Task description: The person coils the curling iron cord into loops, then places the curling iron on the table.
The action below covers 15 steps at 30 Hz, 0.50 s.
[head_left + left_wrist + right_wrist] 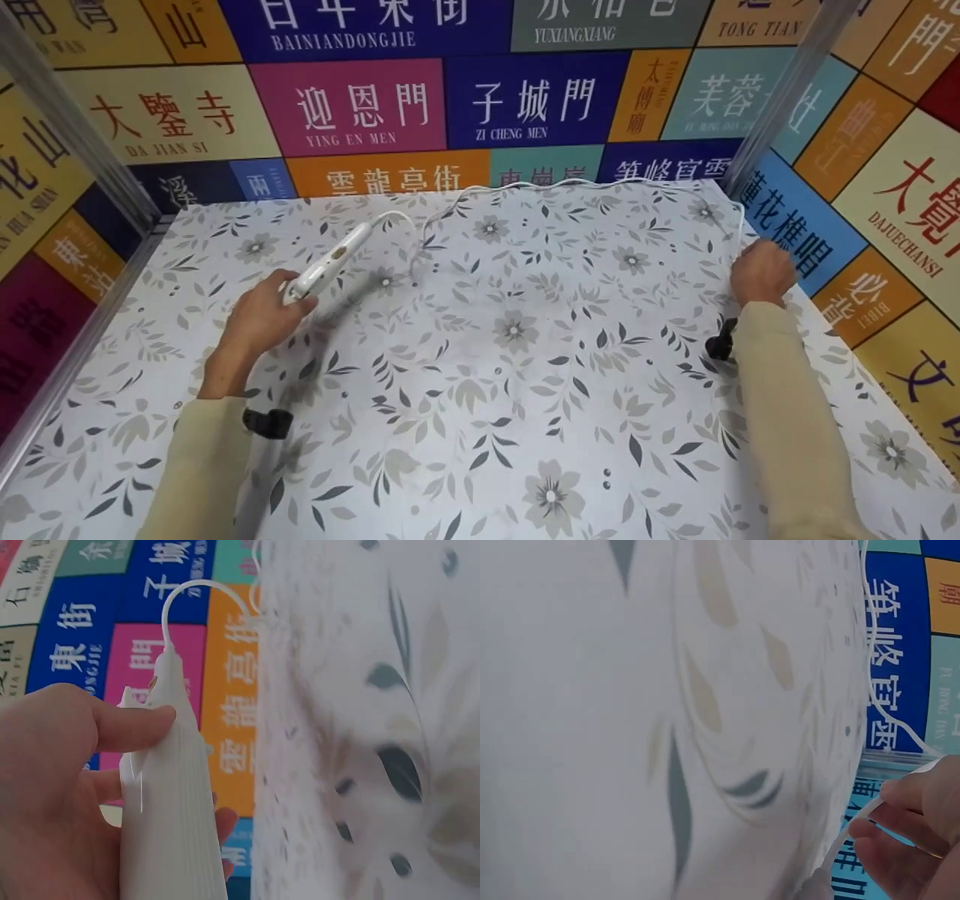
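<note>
My left hand (266, 315) grips a long white corded appliance (330, 262), which looks like a hair straightener, above the left part of the table. Its cord end points away from me; a brown-gold patch and small dark spots show on it. In the left wrist view the thumb lies across the ribbed white body (169, 795). The white cord (469, 187) loops from the appliance and runs along the table's back edge. At the right edge my right hand (761, 274) pinches the cord (864, 814), close to a thicker white end piece (817, 886) partly cut off below.
A white cloth with grey leaves and flowers covers the table (450, 420). Upright panels (345, 105) with coloured lettered blocks stand behind and at both sides. Clear posts (780, 97) stand at the back corners. A black strap camera (270, 424) sits at the left wrist.
</note>
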### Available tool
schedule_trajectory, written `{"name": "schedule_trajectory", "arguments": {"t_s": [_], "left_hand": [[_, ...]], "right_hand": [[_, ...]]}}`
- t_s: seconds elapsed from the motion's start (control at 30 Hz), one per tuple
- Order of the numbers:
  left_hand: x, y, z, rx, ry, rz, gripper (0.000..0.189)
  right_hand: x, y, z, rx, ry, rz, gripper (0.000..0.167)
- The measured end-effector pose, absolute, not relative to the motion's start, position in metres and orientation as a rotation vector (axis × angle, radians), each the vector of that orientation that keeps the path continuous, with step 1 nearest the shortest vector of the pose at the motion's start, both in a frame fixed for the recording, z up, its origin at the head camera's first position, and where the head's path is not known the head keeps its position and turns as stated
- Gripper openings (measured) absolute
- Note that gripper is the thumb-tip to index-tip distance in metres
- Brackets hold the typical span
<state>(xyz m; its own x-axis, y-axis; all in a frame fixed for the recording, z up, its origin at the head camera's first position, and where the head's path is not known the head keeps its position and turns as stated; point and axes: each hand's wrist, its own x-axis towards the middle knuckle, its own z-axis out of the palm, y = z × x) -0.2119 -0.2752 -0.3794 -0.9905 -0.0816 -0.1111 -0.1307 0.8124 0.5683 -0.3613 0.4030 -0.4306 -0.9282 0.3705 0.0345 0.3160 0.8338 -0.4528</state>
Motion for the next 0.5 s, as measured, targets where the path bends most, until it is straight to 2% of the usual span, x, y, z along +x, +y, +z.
{"name": "schedule_trajectory", "arguments": {"t_s": [0.2,0.37,0.5], "left_hand": [[-0.212,-0.249,-0.361,-0.073,2.930,0.942,0.056],[-0.214,-0.231,-0.348,-0.051,2.973,0.975,0.050],[-0.216,-0.221,-0.343,-0.045,2.992,0.999,0.051]], "right_hand": [[-0.362,0.397,-0.440,-0.482,-2.901,0.669,0.036],[-0.358,0.391,-0.430,-0.528,-2.985,0.771,0.043],[-0.355,0.388,-0.424,-0.518,-3.007,0.791,0.041]]}}
